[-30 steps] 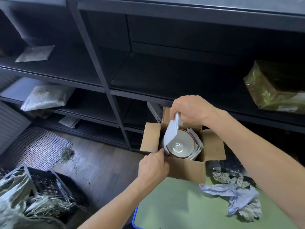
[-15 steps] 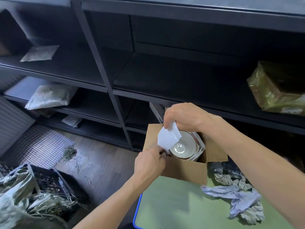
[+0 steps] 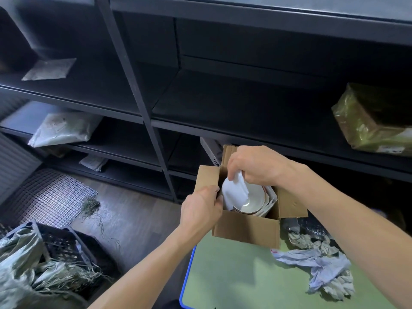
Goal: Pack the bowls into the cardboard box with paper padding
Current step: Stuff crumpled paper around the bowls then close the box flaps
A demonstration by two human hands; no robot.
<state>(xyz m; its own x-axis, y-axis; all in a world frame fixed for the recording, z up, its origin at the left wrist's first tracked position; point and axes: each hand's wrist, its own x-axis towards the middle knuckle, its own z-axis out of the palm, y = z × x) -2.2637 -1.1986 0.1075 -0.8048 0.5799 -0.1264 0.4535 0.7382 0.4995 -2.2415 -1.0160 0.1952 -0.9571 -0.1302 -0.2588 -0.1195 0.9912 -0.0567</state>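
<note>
Paper point(image 3: 236, 192) now sits lower than a moment ago — our right grip point(image 3: 256, 168) pinches it over the bowl point(image 3: 252, 204) inside the cardboard box point(image 3: 245, 228) — our left grip point(image 3: 200, 210) clasps the box's left wall.

My box point(image 3: 245, 228) is plain brown cardboard, the bowl point(image 3: 254, 202) cream with a dark red rim, the paper point(image 3: 236, 190) white, the counter point(image 3: 234, 275) pale green edged in blue.

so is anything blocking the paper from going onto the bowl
Nothing visible: the right hand pinches the white paper over the bowl, the cardboard box is open, and the left hand grips its left edge.
</note>
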